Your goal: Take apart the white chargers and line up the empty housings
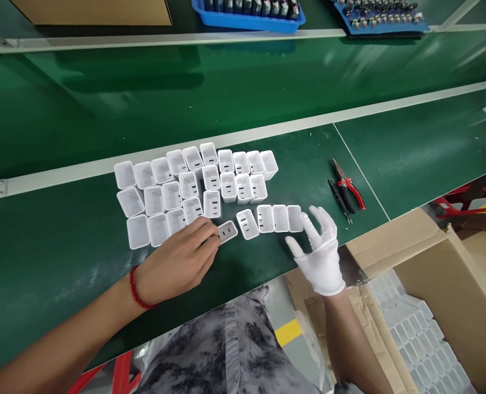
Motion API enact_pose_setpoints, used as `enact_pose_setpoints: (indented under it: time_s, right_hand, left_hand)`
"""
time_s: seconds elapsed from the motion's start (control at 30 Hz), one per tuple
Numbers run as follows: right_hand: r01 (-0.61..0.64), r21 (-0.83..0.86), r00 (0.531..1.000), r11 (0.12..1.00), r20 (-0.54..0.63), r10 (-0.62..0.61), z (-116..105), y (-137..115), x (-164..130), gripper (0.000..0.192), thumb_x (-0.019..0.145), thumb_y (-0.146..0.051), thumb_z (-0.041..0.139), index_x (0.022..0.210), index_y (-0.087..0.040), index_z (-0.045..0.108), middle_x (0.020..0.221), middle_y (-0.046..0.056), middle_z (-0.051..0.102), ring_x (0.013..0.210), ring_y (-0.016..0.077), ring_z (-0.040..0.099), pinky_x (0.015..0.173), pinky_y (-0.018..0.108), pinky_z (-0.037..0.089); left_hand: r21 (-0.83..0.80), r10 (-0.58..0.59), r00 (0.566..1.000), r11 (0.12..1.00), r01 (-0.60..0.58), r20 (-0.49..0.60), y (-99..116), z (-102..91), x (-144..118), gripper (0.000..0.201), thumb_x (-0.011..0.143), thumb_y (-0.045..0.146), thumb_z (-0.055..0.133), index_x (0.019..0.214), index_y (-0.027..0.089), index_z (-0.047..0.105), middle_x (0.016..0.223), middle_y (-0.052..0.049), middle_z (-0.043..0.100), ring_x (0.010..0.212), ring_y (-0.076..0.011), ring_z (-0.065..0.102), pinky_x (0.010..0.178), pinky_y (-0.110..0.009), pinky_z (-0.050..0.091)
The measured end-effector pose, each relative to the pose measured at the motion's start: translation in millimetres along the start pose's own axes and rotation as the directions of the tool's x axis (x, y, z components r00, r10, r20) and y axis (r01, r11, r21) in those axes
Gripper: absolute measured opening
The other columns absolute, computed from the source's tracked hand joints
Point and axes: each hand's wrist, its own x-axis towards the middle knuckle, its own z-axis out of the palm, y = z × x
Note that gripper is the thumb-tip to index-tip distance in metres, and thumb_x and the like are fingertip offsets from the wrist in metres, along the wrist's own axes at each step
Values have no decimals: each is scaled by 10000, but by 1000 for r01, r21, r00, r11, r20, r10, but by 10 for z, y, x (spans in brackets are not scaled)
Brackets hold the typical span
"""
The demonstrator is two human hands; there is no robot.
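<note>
White plastic charger shells crowded the green bench's near edge; the bare left hand pinched one tilted shell, the gloved right hand hovered open beside the row, where a careless nudge risked toppling neighbours.

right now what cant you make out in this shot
- Head view: left hand covers part of the white shell at its fingertips, so the grip is hidden.
- Gloved right hand hides the edge of the nearest shell; contact unclear.
- Blue tray and its dark parts are cut off by the top edge.
- Pliers tips are too small to read.
- Carton contents run off the bottom edge.
</note>
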Motion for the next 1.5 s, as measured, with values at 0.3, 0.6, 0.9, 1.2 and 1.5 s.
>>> enact_pose_setpoints:
  time_s: [0.3, 0.6, 0.9, 1.2, 1.5]
  right_hand:
    - [125, -58, 992, 990, 21, -124, 10, -110, 134, 543, 856, -302, 668, 1357, -321, 460, 1431, 115, 394, 1353, 386, 397, 1065, 701, 349]
    - [61, -47, 997, 997, -33, -63, 24, -290, 251, 211, 864, -300, 652, 1042, -194, 695, 1333, 128, 500, 1340, 370, 412, 1112, 660, 330]
    - [-104, -50, 992, 993, 72, 107, 128, -480, 499, 275, 876, -392, 611, 802, -167, 749, 1285, 147, 590, 1337, 387, 419, 1127, 665, 304]
    - [0, -24, 981, 1000, 192, 4, -80, -477, 440, 158, 879, -211, 580, 785, -174, 701, 1229, 111, 630, 1333, 353, 433, 1132, 656, 317]
    - [303, -36, 943, 952, 155, -294, -95, -173, 460, 205, 885, -202, 631, 1071, -261, 693, 1323, 64, 586, 1357, 325, 430, 1135, 657, 318]
  left_hand:
    - [121, 26, 999, 992, -31, 42, 36, -38, 3, 187, 872, 6, 488, 864, 106, 646, 854, -104, 592, 969, -288, 538, 768, -402, 550]
    - [262, 133, 989, 959, -110, -68, -66, 101, 188, 246, 893, -5, 455, 870, 140, 653, 1009, -85, 626, 1069, -257, 531, 863, -342, 544]
    - [132, -24, 985, 990, 47, -170, 114, 187, 193, 281, 912, 289, 607, 1113, 93, 609, 1128, -169, 625, 1065, -325, 540, 868, -485, 536]
    - [252, -7, 983, 966, 53, -181, 104, 318, 257, 146, 882, 126, 597, 1014, 158, 653, 1062, -130, 624, 1061, -314, 533, 850, -439, 512]
    - [230, -8, 975, 971, 61, -223, 93, 307, 243, 92, 887, 154, 610, 967, 163, 656, 986, -101, 626, 1018, -296, 534, 808, -418, 490]
